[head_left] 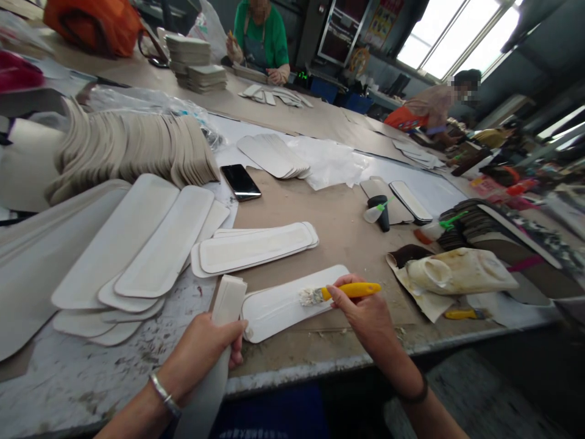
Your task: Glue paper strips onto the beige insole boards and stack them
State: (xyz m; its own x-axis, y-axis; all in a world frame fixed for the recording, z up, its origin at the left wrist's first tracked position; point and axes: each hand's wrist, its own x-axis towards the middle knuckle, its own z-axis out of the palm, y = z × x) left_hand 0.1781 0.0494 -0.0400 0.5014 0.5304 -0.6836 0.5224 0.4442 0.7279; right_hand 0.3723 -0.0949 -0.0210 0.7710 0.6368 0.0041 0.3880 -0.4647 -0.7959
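My right hand (pixel 365 314) is closed round a yellow-handled brush (pixel 340 292), whose white bristles rest on a flat white insole-shaped piece (pixel 283 305) lying on the brown table near its front edge. My left hand (pixel 205 350) grips a stack of white pieces (pixel 228 296) held upright at that piece's left end, with the thumb close to its edge. A metal bangle circles the left wrist.
Glued white pieces (pixel 150 244) lie in overlapping rows at left, another pair (pixel 256 247) in the middle. A black phone (pixel 241 182), a small bottle (pixel 377 212), a glue-smeared jug (pixel 457 271) and dark soles (pixel 461 225) lie further right. Two other people work at the far end.
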